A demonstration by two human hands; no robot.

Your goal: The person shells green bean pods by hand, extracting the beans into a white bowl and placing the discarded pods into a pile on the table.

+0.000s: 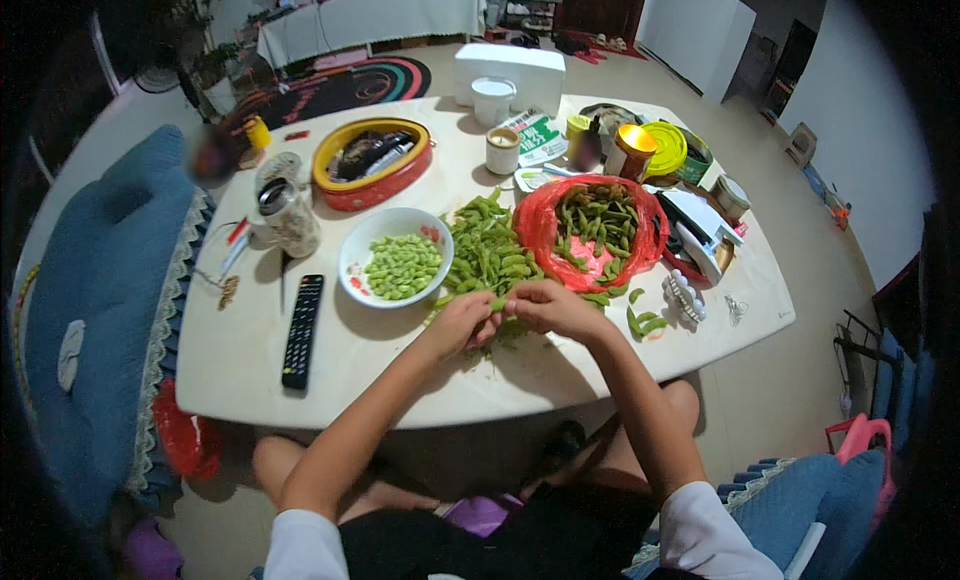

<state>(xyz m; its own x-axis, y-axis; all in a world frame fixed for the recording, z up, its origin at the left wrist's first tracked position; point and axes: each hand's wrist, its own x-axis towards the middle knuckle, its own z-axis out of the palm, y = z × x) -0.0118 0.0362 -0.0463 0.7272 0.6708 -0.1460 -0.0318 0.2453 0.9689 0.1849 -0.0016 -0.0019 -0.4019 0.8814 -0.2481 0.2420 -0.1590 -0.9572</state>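
My left hand and my right hand meet over the near edge of a pile of green pods, both pinching one green soybean pod between them. Left of the pile, a white floral bowl holds shelled green beans. Behind my right hand, a red plastic bag lies open with whole pods inside. A few loose pods rest on the table to the right of my right hand.
On the white table lie a black remote control, a floral mug, a red and yellow oval container, a candle jar and a beaded item. A white foam box stands at the back. Jars and tins crowd the right rear.
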